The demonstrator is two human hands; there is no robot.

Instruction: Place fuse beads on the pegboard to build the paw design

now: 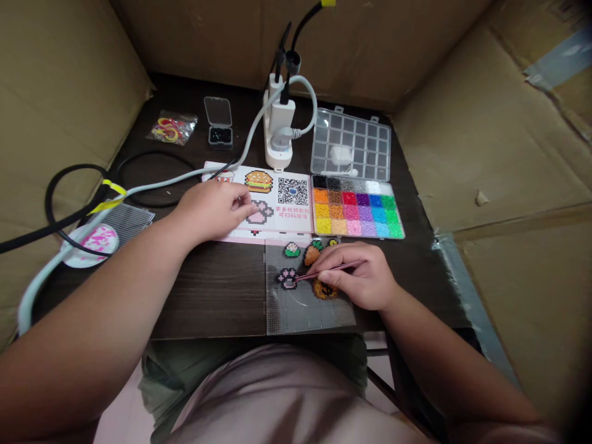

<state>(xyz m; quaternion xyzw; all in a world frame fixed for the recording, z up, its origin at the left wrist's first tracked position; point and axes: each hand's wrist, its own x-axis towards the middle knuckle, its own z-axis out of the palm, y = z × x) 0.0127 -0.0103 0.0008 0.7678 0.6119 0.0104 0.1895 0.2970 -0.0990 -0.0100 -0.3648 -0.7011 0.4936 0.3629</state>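
My right hand (361, 277) grips pink tweezers (342, 267), their tips at a small pink-and-black bead paw (288, 279). The paw sits on a clear pegboard (300, 319) near the table's front edge, with a grey gap in its middle. Around it are a green-and-white bead figure (291, 249), an orange one (312, 254) and a round orange-brown one (326, 288), partly hidden by my fingers. My left hand (210, 209) rests on a printed pattern sheet (292, 223), fingers loosely bent and thumb apart, beside the printed paw (259, 213). It holds nothing.
A sorted bead box (358, 206) with its lid raised stands right of the sheet. Behind are a white power strip (279, 139), a small box of black beads (220, 135) and a bag (173, 128). Cables (161, 179) cross the left side near a white dish (92, 243). Cardboard walls surround the table.
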